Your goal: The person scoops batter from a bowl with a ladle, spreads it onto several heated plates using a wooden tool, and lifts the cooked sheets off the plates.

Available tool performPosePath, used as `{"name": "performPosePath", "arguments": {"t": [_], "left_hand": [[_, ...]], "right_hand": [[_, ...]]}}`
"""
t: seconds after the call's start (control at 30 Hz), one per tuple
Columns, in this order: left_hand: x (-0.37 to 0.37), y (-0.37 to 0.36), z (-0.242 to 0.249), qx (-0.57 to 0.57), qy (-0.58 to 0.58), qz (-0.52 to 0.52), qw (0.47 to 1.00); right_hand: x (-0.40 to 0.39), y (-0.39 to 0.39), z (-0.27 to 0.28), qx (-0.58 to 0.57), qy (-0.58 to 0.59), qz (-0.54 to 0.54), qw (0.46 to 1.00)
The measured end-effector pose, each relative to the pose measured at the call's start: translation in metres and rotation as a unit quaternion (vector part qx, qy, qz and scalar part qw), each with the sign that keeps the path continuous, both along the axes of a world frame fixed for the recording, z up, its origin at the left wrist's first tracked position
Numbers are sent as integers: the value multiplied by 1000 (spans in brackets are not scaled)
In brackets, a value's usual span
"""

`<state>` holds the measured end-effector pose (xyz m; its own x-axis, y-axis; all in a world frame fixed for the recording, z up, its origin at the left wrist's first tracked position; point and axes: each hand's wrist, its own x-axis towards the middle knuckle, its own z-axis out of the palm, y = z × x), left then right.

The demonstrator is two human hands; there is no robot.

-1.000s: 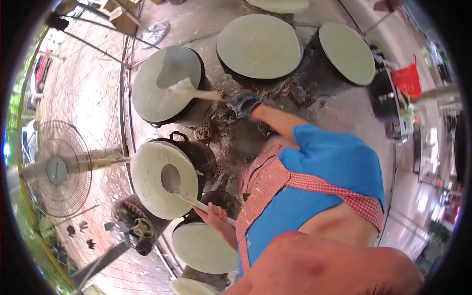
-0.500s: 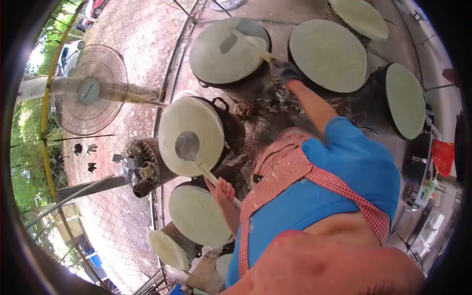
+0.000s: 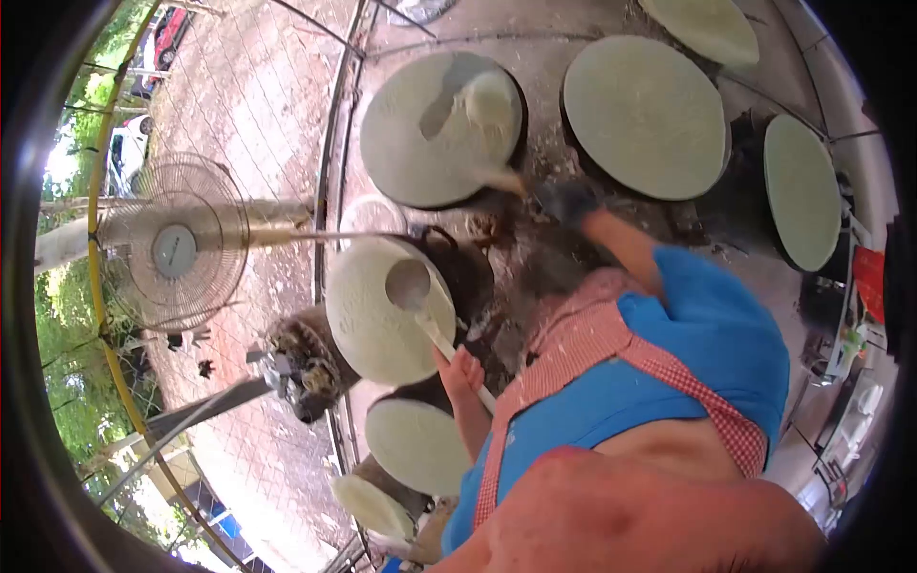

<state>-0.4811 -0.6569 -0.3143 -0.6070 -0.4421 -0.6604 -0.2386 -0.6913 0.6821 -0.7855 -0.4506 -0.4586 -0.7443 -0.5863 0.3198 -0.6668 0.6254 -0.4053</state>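
Shifted toward the right rim of the pale round (image 3: 368, 329): one ladle (image 3: 408, 285), left hand (image 3: 465, 372) closed on its slanting handle (image 3: 437, 336), apparently to keep the head level; gloved right hand (image 3: 565, 201) near a second handle (image 3: 506, 180), grip too blurred to tell.

the bare left hand (image 3: 463, 372) grips a pale-handled, round grey ladle (image 3: 408, 285) over a round, cream-coated pan (image 3: 371, 329); the dark-gloved right hand (image 3: 565, 202), blurred, holds a wooden-handled tool (image 3: 503, 180) at another round, pale-coated pan (image 3: 396, 143).
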Motion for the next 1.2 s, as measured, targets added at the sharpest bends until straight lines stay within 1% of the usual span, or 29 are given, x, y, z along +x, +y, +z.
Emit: {"name": "performPosePath", "arguments": {"t": [0.07, 0.1, 0.17, 0.2, 0.23, 0.27, 0.3, 0.33, 0.4, 0.43, 0.5, 0.53, 0.57, 0.6, 0.63, 0.67, 0.73, 0.77, 0.8, 0.87, 0.9, 0.93, 0.97, 1.0, 1.03, 1.1, 1.13, 1.17, 1.2], "left_hand": [[3, -2, -5, -24, -26, 8, 999], [-5, 1, -2, -29, -26, 14, 999], [-12, 2, 2, -21, -33, 5, 999], [-8, 1, 5, -6, -48, 2, 999], [-5, -1, -1, -4, -46, -4, 999], [4, -4, -12, 42, -28, 19, 999], [10, -8, -15, 83, -13, 44, 996], [9, -2, -1, 76, -20, 40, 996], [5, 19, 29, -52, -68, 54, 995], [21, 10, 9, -9, -102, 73, 992], [20, 7, 0, 15, -82, 81, 993], [24, 8, -1, 37, -72, 94, 992], [24, 3, -10, 3, -66, 45, 997], [26, -4, -13, 52, -55, 69, 995], [33, -6, -10, 69, -53, 88, 992], [38, -10, -8, 81, -47, 105, 990], [47, -3, 0, 56, -26, 126, 990], [52, -2, 3, 33, -7, 140, 990], [60, -11, 3, 30, -11, 136, 990], [59, -20, -16, 218, 19, 203, 954], [52, -17, -13, 160, 14, 177, 971], [49, -16, -14, 160, 18, 178, 971], [45, -16, -15, 210, 36, 192, 958], [44, -20, -13, 255, 53, 205, 943], [43, -22, -12, 247, 60, 205, 945], [44, -20, -15, 239, 70, 162, 955], [45, -23, -19, 233, 77, 159, 956], [46, -26, -28, 300, 108, 162, 934], [43, -30, -33, 366, 136, 164, 906]], "right_hand": [[24, 30, -12, -180, -209, -50, 960], [-6, 20, 4, -188, -196, -49, 961], [-62, -1, 29, -100, -333, -185, 919], [-107, -32, 34, -109, -330, -172, 922], [-147, -65, 47, -79, -280, -242, 926], [-202, -98, 43, -16, -289, -258, 922], [-210, -94, 46, -18, -293, -260, 920], [-209, -88, 57, -45, -331, -238, 912], [-207, -80, 75, -101, -397, -191, 892], [-227, -98, -67, -364, -434, -130, 814], [-169, -139, -90, -592, -231, -111, 764], [-140, -122, -44, -466, -315, -118, 819], [-109, -104, 10, -293, -376, -102, 873], [-76, -86, 69, -123, -406, -54, 904], [-84, -70, 61, -183, -231, -26, 955], [-99, -50, 47, -183, -236, -26, 954], [-126, -16, 29, -296, -426, -249, 818], [-114, -22, 25, -297, -427, -251, 817], [-85, -36, 14, -313, -414, -209, 829], [-44, -60, -8, -334, -370, -116, 859], [-31, -69, -19, -344, -354, -69, 867], [-36, -65, -29, -345, -352, -66, 868], [-46, -52, -42, -258, -243, -15, 935], [-57, -42, -65, -169, -130, 36, 976], [-109, -47, -160, -422, -296, 33, 856], [-128, -32, -37, -231, -256, -113, 932], [-135, -25, 38, -126, -243, -172, 946], [-154, -35, 27, -133, -238, -171, 947], [-174, -49, 6, -30, -197, -159, 967]]}}
